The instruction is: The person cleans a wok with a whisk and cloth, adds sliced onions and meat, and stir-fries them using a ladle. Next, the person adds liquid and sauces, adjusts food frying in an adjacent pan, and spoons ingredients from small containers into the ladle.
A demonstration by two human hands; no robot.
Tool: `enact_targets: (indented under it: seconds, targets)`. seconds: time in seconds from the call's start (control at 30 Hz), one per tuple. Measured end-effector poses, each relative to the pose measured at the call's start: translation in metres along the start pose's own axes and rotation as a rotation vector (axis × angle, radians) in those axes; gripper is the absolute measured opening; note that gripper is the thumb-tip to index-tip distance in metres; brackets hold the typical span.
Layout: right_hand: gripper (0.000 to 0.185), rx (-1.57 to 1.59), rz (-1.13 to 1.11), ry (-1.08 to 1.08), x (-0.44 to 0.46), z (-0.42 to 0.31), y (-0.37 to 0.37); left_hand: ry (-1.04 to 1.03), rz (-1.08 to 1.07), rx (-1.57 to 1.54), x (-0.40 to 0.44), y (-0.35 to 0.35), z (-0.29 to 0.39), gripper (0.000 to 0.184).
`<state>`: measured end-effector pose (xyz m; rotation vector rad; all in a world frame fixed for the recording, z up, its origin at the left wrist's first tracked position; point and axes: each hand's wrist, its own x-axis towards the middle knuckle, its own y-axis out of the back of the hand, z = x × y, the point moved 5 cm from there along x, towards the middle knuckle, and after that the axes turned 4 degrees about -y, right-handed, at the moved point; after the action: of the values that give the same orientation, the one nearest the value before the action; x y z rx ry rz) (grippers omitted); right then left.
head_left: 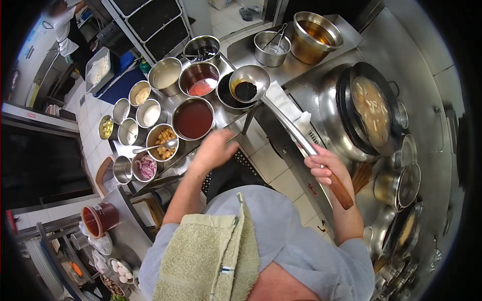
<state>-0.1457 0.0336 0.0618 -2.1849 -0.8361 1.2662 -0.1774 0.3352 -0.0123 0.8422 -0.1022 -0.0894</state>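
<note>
My right hand (324, 165) is wrapped round the wooden-handled shaft of a large metal ladle (257, 76). Dark liquid lies in the ladle's bowl, which hangs over a pot of dark sauce (226, 96). Just below a pot of red-brown sauce (193, 118) is my left hand (216, 149), blurred, its fingers apart and nothing visible in them. To its left, a spoon rests across a pot of browned chunks (163, 138). On the right, a wok (370, 110) holds broth with pale pieces.
Metal containers of ingredients line the left counter, including sliced onion (144, 166). A pot of amber oil (316, 35) stands at the back. White cloth (283, 103) lies beside the stove. A co-worker (68, 32) stands at the far upper left.
</note>
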Motion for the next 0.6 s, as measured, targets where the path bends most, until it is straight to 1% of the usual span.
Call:
enact_targets:
  seconds: [0.03,0.07,0.13,0.17,0.2,0.23,0.27,0.3,0.33,0.37,0.4,0.43,0.47,0.5,0.6]
  targets:
    - [0.051,0.087,-0.017,-0.004,-0.001,0.001,-0.001,0.085,-0.003,0.052,0.015,0.023,-0.009,0.025]
    - [0.05,0.175,-0.037,-0.009,0.0,0.001,-0.002,0.056,0.136,0.127,0.028,0.044,-0.026,0.021]
    - [0.05,0.217,-0.064,-0.022,-0.001,0.002,-0.002,0.074,0.33,0.213,0.06,0.086,-0.062,0.019]
    - [0.049,0.258,-0.082,-0.035,0.0,0.002,-0.004,0.037,0.387,0.26,0.082,0.107,-0.076,0.018]
    - [0.05,0.271,-0.065,-0.022,0.0,0.002,-0.009,0.13,0.345,0.313,0.107,0.12,-0.103,0.018]
    - [0.05,0.27,-0.075,-0.021,0.0,0.003,-0.015,0.127,0.354,0.407,0.132,0.13,-0.126,0.02]
    - [0.051,0.251,-0.054,-0.008,-0.001,0.003,-0.02,0.079,0.375,0.465,0.154,0.138,-0.139,0.02]
    - [0.052,0.235,-0.026,0.005,-0.002,0.003,-0.025,0.074,0.369,0.464,0.177,0.141,-0.159,0.02]
    - [0.055,0.189,-0.003,0.025,-0.001,0.001,-0.032,0.071,0.328,0.552,0.2,0.138,-0.178,0.018]
    - [0.055,0.209,0.015,0.029,0.0,0.001,-0.036,0.062,0.278,0.635,0.221,0.132,-0.193,0.016]
    - [0.056,0.15,0.057,0.025,0.002,0.0,-0.039,0.094,0.218,0.712,0.241,0.13,-0.206,0.016]
    - [0.057,0.095,0.103,0.019,0.003,0.002,-0.04,0.122,0.155,0.788,0.256,0.122,-0.217,0.016]
    - [0.059,0.109,0.097,0.022,0.007,0.004,-0.042,0.2,0.049,0.834,0.262,0.124,-0.211,0.018]
    - [0.059,0.13,0.119,0.024,0.009,0.005,-0.045,0.203,-0.007,0.888,0.271,0.122,-0.218,0.019]
    - [0.063,0.074,0.211,0.032,0.011,0.006,-0.05,0.246,-0.072,0.863,0.282,0.121,-0.231,0.02]
